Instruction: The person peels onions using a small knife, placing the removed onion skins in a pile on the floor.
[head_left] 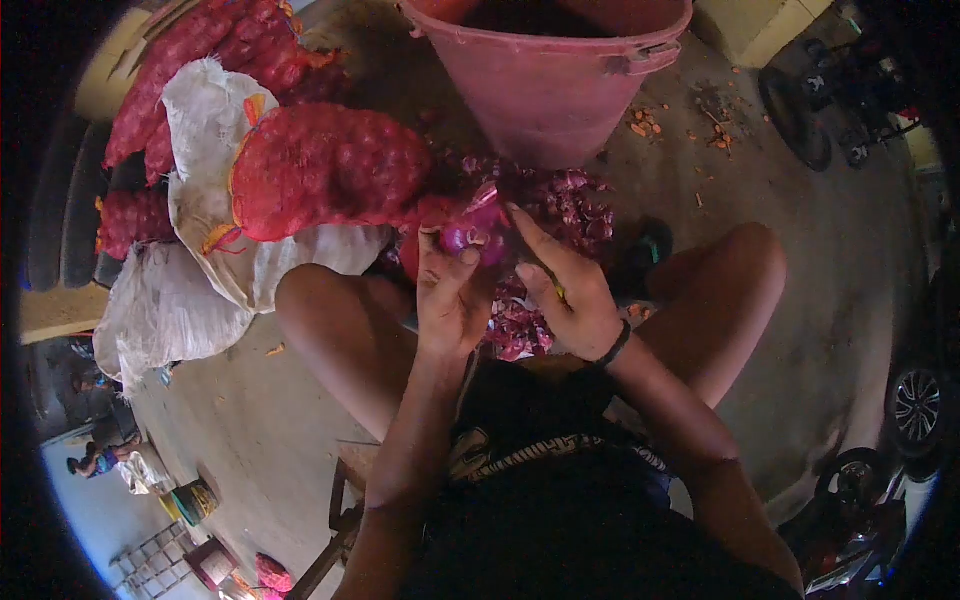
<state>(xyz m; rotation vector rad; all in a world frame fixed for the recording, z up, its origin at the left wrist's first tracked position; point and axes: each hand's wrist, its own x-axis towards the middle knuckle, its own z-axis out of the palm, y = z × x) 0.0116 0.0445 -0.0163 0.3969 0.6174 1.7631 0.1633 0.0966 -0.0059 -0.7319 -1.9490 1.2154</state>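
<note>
Between my two hands is a purple-red onion (462, 238) with a loose strip of skin standing up from its top. My left hand (448, 290) is closed round its lower left side, thumb on the front. Just to the right, my right hand (568, 290) has its fingers bent near the onion, with something small and yellow partly showing in its palm; the rest of that object is hidden. Red onion skins (570, 205) lie on the floor behind and below my hands. A full red mesh sack of onions (325, 170) rests beyond my left hand.
A large pink tub (565, 95) stands ahead. White sacks (190, 310) and more red mesh sacks (190, 75) are at the left. Motorcycle wheels (915, 405) stand at the right. A person (100, 458) is far off at the lower left.
</note>
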